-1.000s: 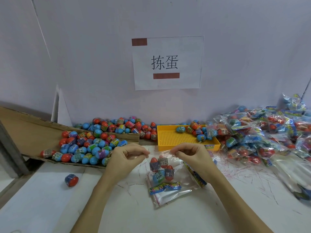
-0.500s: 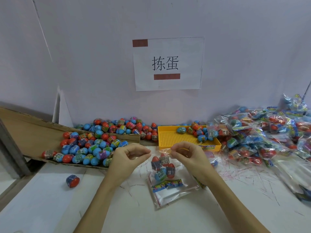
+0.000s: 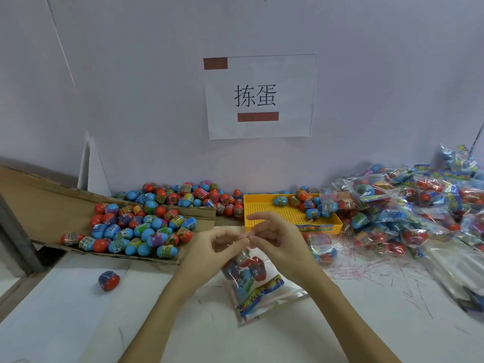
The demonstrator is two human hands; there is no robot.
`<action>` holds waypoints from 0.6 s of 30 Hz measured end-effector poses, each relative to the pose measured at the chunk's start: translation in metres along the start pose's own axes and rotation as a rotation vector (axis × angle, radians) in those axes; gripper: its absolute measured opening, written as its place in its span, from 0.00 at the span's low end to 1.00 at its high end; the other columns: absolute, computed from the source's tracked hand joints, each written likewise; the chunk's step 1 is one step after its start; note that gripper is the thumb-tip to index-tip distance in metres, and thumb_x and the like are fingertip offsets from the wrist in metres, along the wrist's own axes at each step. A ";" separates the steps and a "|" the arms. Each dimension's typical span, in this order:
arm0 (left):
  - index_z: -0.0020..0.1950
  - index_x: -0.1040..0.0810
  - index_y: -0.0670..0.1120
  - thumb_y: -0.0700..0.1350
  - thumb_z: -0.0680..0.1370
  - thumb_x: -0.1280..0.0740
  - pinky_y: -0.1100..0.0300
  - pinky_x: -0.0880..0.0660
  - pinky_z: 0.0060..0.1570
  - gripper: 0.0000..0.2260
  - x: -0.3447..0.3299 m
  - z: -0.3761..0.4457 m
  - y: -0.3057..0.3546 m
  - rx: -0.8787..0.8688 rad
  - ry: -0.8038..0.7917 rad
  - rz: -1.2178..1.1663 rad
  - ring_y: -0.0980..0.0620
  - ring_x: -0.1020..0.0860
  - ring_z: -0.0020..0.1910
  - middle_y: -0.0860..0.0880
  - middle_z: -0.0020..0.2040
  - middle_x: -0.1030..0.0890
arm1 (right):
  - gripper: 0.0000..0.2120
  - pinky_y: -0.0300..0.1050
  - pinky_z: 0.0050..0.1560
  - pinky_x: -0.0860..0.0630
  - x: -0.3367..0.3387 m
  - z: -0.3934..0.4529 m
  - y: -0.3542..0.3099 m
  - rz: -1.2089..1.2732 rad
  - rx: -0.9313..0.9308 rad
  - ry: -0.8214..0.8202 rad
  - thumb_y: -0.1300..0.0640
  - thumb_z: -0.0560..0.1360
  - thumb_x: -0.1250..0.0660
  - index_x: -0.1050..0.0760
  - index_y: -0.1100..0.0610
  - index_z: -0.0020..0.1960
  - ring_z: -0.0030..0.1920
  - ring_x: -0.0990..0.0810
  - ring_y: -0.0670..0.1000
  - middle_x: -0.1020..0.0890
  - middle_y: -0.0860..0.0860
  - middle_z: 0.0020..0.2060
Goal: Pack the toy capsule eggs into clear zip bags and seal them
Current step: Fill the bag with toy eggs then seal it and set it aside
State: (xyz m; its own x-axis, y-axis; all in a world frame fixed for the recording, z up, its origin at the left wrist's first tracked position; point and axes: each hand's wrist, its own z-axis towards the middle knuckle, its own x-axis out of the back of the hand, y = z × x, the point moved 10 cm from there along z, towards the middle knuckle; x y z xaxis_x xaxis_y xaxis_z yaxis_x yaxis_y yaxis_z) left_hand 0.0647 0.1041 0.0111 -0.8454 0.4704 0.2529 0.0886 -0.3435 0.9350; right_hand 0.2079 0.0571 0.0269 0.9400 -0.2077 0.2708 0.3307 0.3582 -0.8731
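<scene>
A clear zip bag with several red and blue capsule eggs and a printed strip lies on the white table in front of me. My left hand and my right hand meet at the bag's top edge, fingertips close together and pinching it. The right hand's upper fingers are spread. Loose capsule eggs are heaped on a cardboard sheet at the left. One stray egg lies alone on the table.
A yellow perforated tray with a few eggs stands behind my hands. Filled bags are piled at the right. The cardboard sheet slopes along the left. A paper sign hangs on the wall.
My hands have come together at the middle of the bag's top edge; before, they held its two ends apart. The bag has shifted slightly.
</scene>
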 end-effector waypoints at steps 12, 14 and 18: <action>0.50 0.15 0.43 0.44 0.79 0.27 0.53 0.17 0.44 0.05 0.026 -0.001 -0.028 0.205 0.281 -0.273 0.46 0.15 0.45 0.44 0.46 0.13 | 0.05 0.43 0.47 0.18 0.023 -0.003 0.019 -0.091 -0.175 0.101 0.53 0.78 0.27 0.15 0.51 0.45 0.42 0.16 0.46 0.13 0.46 0.39; 0.49 0.14 0.45 0.46 0.77 0.26 0.55 0.17 0.45 0.06 0.023 0.000 -0.025 0.189 0.234 -0.211 0.48 0.15 0.47 0.46 0.46 0.13 | 0.05 0.44 0.47 0.18 0.024 -0.002 0.018 -0.136 -0.171 0.100 0.53 0.78 0.28 0.15 0.52 0.45 0.42 0.16 0.46 0.14 0.45 0.39; 0.47 0.15 0.42 0.47 0.75 0.24 0.56 0.18 0.47 0.08 0.027 -0.003 -0.031 0.212 0.319 -0.282 0.47 0.14 0.48 0.46 0.46 0.13 | 0.05 0.44 0.46 0.19 0.025 0.000 0.016 -0.256 -0.159 0.124 0.53 0.79 0.30 0.17 0.51 0.45 0.42 0.18 0.44 0.15 0.45 0.38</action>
State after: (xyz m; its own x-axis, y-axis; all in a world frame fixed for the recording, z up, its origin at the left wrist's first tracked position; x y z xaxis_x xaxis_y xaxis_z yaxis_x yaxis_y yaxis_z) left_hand 0.0376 0.1253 -0.0112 -0.9686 0.2365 -0.0763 -0.0904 -0.0492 0.9947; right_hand 0.2370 0.0571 0.0197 0.8071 -0.3855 0.4472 0.5288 0.1350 -0.8379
